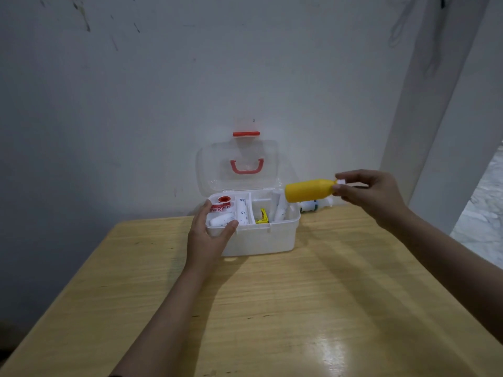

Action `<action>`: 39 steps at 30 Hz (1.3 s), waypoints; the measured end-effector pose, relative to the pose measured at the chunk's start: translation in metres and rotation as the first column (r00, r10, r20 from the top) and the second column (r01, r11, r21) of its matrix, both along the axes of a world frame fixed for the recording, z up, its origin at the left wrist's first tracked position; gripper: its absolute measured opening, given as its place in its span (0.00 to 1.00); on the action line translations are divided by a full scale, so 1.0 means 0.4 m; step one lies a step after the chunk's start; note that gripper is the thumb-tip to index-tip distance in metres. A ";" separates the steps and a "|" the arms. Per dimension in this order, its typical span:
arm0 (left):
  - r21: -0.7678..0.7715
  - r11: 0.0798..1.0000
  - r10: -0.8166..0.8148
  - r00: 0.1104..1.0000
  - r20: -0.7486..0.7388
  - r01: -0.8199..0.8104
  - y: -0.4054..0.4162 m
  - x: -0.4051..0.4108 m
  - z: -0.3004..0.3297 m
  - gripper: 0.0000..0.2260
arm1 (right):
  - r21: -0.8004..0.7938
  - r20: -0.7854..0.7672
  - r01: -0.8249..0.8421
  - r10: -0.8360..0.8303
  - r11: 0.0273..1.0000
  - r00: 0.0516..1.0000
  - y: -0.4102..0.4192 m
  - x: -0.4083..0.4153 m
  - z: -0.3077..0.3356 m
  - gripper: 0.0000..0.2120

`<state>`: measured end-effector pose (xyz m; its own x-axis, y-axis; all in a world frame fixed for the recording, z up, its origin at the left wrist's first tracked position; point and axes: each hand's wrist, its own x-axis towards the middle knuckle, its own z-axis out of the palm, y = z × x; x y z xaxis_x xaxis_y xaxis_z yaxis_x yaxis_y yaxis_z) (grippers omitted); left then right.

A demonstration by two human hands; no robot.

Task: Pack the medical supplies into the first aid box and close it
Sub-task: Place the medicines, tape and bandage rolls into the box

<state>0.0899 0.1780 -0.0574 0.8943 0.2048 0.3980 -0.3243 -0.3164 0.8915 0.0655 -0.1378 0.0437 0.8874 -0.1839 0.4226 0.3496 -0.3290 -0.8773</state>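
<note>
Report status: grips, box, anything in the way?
Left grip holds first aid box at front-left corner. Right grip pinches yellow bottle by cap, sideways near box's right end. Lid open, nothing blocking.

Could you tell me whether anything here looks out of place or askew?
Nothing spilled or damaged. The yellow bottle is sideways, pinched by its cap in the right hand near the box; a white item lies outside, behind it.

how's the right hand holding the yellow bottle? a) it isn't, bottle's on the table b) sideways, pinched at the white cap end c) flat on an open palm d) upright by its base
B: the right hand pinches the yellow bottle at its white cap, the bottle lying sideways in the air by the open first aid box.
</note>
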 end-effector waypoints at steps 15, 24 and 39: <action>0.031 0.999 0.007 1.000 -0.025 -0.006 0.001 -0.005 0.010 0.34 | -0.495 -0.182 -0.210 0.136 0.843 0.974 0.267 0.108 -0.028 0.15; 0.043 0.999 0.018 1.000 -0.004 -0.017 0.000 0.000 0.003 0.33 | -0.482 -0.202 -0.290 0.217 0.827 0.955 0.267 0.111 -0.047 0.15; 0.048 0.998 0.048 0.999 0.005 -0.048 -0.004 0.005 -0.006 0.32 | -0.370 -0.167 0.268 -0.347 0.889 0.923 -0.053 0.271 -0.211 0.16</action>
